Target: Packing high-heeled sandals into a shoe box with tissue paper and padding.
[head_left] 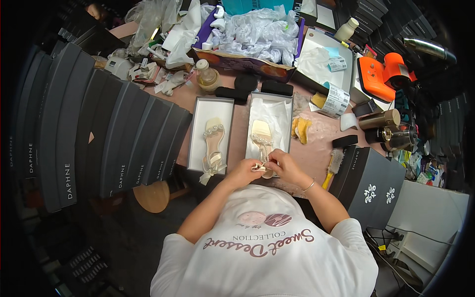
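Together, the left hand [246, 170] and right hand [283, 163] pinch the cream ankle strap [260, 167] of a pearl-trimmed beige sandal [262, 139], fingers pressed on it, at the near end of its open white shoebox [284, 119] on the pink counter [316, 148].

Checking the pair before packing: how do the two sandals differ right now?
The left sandal lies untouched in its box, ribbon trailing over the edge. The right sandal lies on white paper, both hands, left hand and right hand, working its heel ribbon. Both are cream with pearl straps.
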Demonstrator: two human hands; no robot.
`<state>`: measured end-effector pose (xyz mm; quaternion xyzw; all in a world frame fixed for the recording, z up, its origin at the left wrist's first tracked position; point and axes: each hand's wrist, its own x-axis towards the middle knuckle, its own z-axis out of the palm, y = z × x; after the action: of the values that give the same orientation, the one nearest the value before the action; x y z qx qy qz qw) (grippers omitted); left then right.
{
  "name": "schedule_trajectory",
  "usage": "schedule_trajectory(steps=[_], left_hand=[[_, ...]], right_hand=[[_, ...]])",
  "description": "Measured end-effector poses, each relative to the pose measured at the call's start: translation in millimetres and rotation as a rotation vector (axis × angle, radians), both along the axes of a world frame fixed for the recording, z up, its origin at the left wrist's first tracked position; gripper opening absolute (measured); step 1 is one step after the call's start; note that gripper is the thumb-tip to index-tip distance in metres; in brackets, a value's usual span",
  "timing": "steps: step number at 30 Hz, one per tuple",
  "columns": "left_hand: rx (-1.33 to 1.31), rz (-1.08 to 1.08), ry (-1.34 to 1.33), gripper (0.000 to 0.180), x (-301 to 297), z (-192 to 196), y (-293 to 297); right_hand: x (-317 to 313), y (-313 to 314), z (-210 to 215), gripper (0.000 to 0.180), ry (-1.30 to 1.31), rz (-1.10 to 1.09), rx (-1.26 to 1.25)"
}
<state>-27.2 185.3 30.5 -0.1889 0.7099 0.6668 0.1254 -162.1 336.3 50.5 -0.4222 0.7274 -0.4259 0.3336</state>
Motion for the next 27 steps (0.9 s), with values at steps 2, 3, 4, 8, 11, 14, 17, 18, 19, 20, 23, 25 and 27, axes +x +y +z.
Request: schedule_trajectory(steps=[2, 3, 4, 8, 11, 14, 17, 18, 19, 20, 23, 25, 27], left_hand=[[-0.023, -0.013, 0.014, 0.02, -2.7, -0.1, -1.7], [-0.037, -0.027, 0.036, 0.021, -2.0, -1.0, -3.2], [-0.051, -0.041, 0.053, 0.021, -0.1, -2.2, -3.8], [0.01, 0.095, -0.001, 0.025, -0.5, -1.0, 5.0], [0.183, 0.201, 0.039, 0.027, -0.2, 16.2, 9.0], [0.152, 0.184, 0.028, 0.026, 2.1, 18.5, 2.1], [0.113, 0.202, 0.006, 0.024, 5.9, 11.0, 0.4], [0.081, 0.201, 0.011, 0.024, 6.8, 12.8, 1.7], [0.049, 0.196, 0.017, 0.024, 5.9, 15.5, 3.0], [0.047, 0.214, 0.026, 0.023, 6.1, 13.1, 3.9], [-0.01, 0.261, 0.078, 0.019, 5.2, 7.6, 6.8], [-0.113, 0.283, 0.146, 0.016, 2.3, 8.5, 10.8], [-0.21, 0.321, 0.19, 0.013, 0.7, 6.1, 13.9]], right_hand=[[-7.6, -5.6, 11.9, 0.012, 0.226, 0.09, -0.034], [-9.9, -5.8, 13.8, 0.013, 0.331, 0.139, -0.072], [-10.8, -5.9, 14.7, 0.013, 0.431, 0.187, -0.111], [-19.7, -11.6, 25.9, 0.015, 0.425, 0.167, -0.056], [-6.9, -11.3, 17.3, 0.013, 0.366, 0.19, -0.107], [10.9, -4.8, -0.3, 0.013, -0.152, -0.056, -0.039], [17.7, 2.3, 3.6, 0.016, -0.435, -0.132, 0.085], [19.3, 2.4, 5.5, 0.017, -0.442, -0.129, 0.078], [20.8, 2.3, 7.8, 0.017, -0.447, -0.129, 0.071], [22.3, 2.3, 8.8, 0.018, -0.453, -0.13, 0.063], [27.4, 1.3, -1.2, 0.02, -0.194, -0.117, -0.151], [32.1, -1.0, -10.9, 0.024, -0.33, -0.174, -0.037], [34.8, -2.0, -14.9, 0.026, -0.482, -0.225, -0.009]])
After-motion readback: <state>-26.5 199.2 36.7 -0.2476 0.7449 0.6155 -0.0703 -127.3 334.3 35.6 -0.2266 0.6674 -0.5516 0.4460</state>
